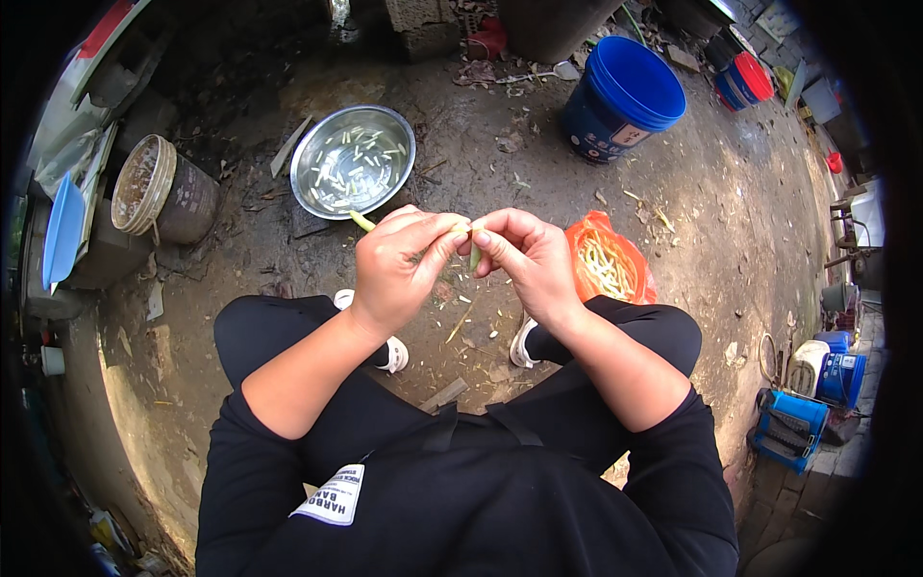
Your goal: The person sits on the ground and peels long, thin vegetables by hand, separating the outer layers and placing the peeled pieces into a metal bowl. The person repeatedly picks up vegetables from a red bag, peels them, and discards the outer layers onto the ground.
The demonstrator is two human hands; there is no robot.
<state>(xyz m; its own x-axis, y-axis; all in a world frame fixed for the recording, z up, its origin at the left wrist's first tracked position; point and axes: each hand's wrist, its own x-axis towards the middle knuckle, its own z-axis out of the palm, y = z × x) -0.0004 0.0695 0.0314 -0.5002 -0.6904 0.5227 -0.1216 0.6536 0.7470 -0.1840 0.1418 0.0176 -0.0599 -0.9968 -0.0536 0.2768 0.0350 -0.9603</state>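
Note:
Both hands meet in front of me, above the ground between my knees. Between thumb and fingers, my left hand (404,260) grips a green bean pod (362,221), whose tip sticks out towards the basin. My right hand (526,260) pinches a green bean piece (475,256) that hangs below its fingertips; whether the two pieces are still joined cannot be told. Beyond my left hand, a steel basin (297,169) holds many short bean pieces in what looks like water. An orange plastic bag (644,278) full of long pale bean pods stands beside my right hand.
A tall blue bucket (598,122) stands beyond the bag. At the left are a dirty plastic bucket (189,205) and a light blue plastic basin (61,231). A red and blue bucket (743,81) is far right. Bean scraps and debris lie on the earthen ground (461,317) between my shoes.

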